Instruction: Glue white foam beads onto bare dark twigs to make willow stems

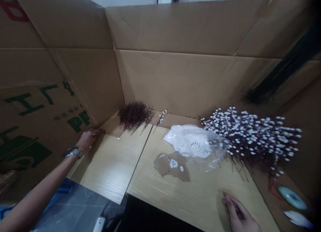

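Observation:
At the foot of the left cardboard wall, my left hand (86,140), with a watch (73,152) on its wrist, has its fingers curled; anything inside them is hidden. My right hand (239,214) is low at the table's right front, thumb and fingertips pressed together in a pinch. I cannot make out whether something small is between them. Beyond it lies a thick bunch of dark stems with white berries (250,135). Left of that bunch is a clear plastic bag (198,143) with small white pieces in it. A torn brown piece (163,163) holds a few white bits.
A bundle of bare dark stems (135,114) lies at the back left, beside one single berry stem (162,117). Tall cardboard walls (175,74) enclose the wooden table (110,161). A pale green oval object (292,198) is at the right. Below the table's front is a white power strip (99,224).

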Available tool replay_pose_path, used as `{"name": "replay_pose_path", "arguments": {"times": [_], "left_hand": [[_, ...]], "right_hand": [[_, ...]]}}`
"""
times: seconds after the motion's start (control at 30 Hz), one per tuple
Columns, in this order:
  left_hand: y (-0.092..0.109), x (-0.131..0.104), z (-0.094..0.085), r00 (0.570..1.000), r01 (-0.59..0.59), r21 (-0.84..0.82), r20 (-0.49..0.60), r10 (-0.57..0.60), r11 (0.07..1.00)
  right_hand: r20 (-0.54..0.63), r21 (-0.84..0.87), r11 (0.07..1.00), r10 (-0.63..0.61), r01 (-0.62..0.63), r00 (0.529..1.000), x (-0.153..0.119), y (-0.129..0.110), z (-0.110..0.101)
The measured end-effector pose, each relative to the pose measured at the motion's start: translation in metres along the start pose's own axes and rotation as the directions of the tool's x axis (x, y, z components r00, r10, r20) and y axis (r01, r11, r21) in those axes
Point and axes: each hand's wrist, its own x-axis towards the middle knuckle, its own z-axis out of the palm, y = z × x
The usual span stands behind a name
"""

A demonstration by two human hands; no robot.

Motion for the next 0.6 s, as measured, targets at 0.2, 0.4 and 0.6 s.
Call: {"name": "replay_pose_path", "arguments": {"times": [0.2,0.4,0.6], "left_hand": [[-0.027,0.006,0.008,0.999,0.050,0.087,-0.020,-0.048,0.995],[-0.036,0.005,0.004,0.996,0.042,0.032,-0.076,-0.040,0.999],[-0.027,-0.003,-0.001,0.995,0.051,-0.139,-0.072,-0.061,0.989]], "right_hand": [[-0.005,0.011,0.999,-0.052,0.052,0.999,0.000,0.001,0.002],[-0.026,0.040,0.998,-0.038,0.039,0.999,-0.003,-0.003,0.004],[0.021,0.022,0.998,0.063,-0.063,0.998,0.001,-0.004,-0.001]]}}
